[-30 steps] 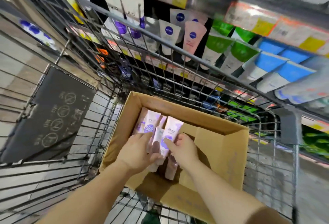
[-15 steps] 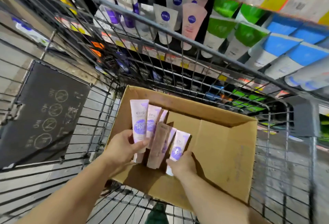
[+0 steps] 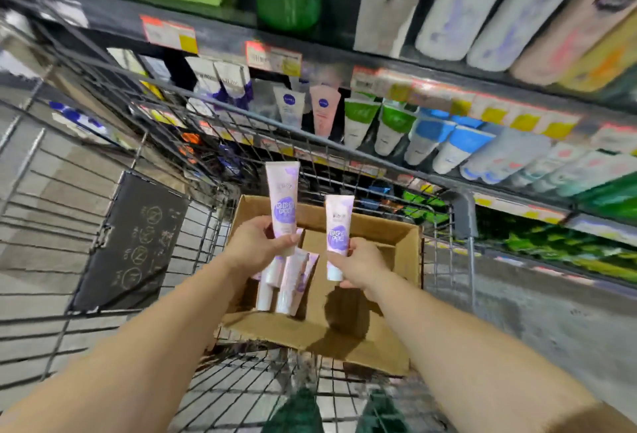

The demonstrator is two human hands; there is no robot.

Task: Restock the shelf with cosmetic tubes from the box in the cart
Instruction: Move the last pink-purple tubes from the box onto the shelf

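Above the open box (image 3: pixel 348 339) in the cart (image 3: pixel 144 143), your left hand (image 3: pixel 256 246) is clamped on one pale pink tube (image 3: pixel 283 207) and your right hand (image 3: pixel 362 265) on another tube (image 3: pixel 339 229), both upright, caps down, lifted clear of the cardboard. Watch the cart's top rail (image 3: pixel 241 115) between you and the shelf (image 3: pixel 406 167): carry a tube across low and it may clip the wire and slip, since you pinch each only near its lower end. Each tube shows a purple blotch with white lettering. A few more tubes (image 3: pixel 291 281) lean inside the box.
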